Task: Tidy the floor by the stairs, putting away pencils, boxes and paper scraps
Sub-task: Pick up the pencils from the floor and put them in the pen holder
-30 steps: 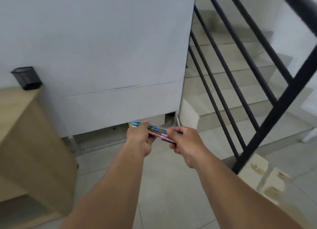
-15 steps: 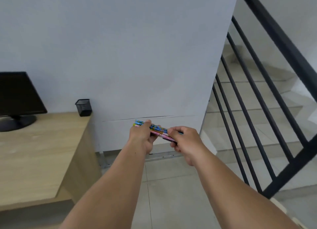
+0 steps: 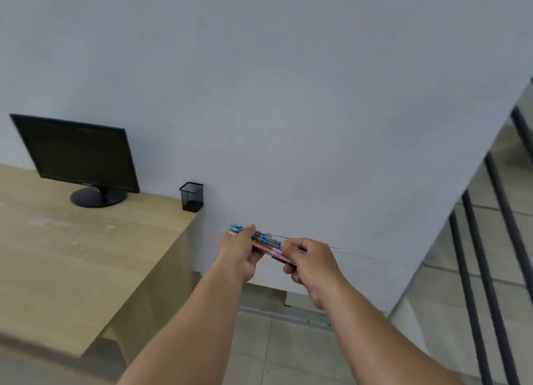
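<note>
I hold a bundle of colourful pencils (image 3: 264, 241), blue, yellow and pink, level in front of me with both hands. My left hand (image 3: 240, 252) grips the bundle's left end and my right hand (image 3: 309, 265) grips its right end. A black mesh pencil cup (image 3: 191, 196) stands at the back right corner of the wooden desk (image 3: 80, 263), up and to the left of the pencils. The cup looks empty from here.
A black monitor (image 3: 78, 153) stands on the desk at the back left. A white wall fills the view ahead. The black stair railing (image 3: 473, 269) and grey steps are at the right. Grey floor tiles lie below my arms.
My view has swung up and to the left, bringing the desk, monitor and pencil cup into sight while the stairs slid off to the right. Both hands kept their grip on the pencils.
</note>
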